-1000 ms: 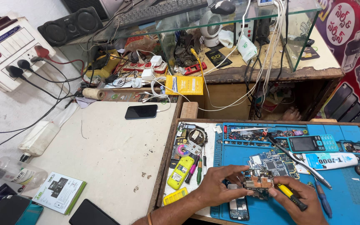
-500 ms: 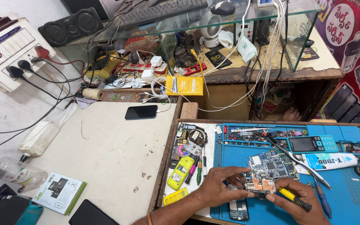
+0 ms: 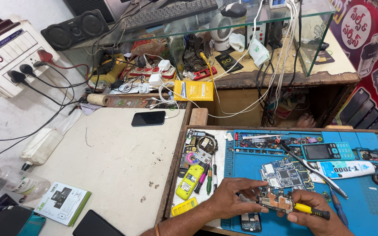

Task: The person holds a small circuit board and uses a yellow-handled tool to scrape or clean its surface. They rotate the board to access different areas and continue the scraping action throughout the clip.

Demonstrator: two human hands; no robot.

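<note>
Change since the earlier frames: I see both hands drawn slightly nearer the mat's front edge, the board lifted a little off it; the bench is otherwise unaltered.

Item 1. Left hand (image 3: 228,201), at 6 o'clock: fingers closed on the left end of the circuit board (image 3: 276,202), pinching it just above the blue mat (image 3: 359,205).

Item 2. Right hand (image 3: 313,214), just right of the left: curled shut round a yellow-handled screwdriver (image 3: 311,210), its tip at the board's right edge.

Item 3. Second board (image 3: 283,175), flat on the mat, at 12 o'clock from the held one.

Item 4. White glue tube (image 3: 346,168), blue label, at 2 o'clock from the hands.

Item 5. Blue keypad phone (image 3: 327,151), above the tube.

Item 6. Yellow phone (image 3: 189,181), in the parts tray at 9 o'clock.

Item 7. Yellow flat packet (image 3: 193,90), rectangular, on the shelf edge at 12 o'clock.

Item 8. Green-and-white box (image 3: 63,202), flat on the white table, far 9 o'clock.

Item 9. Clear spray bottle (image 3: 14,181), lying beside the box.

Item 10. Red poster (image 3: 366,57), with white lettering, at 2 o'clock on the wall.
</note>
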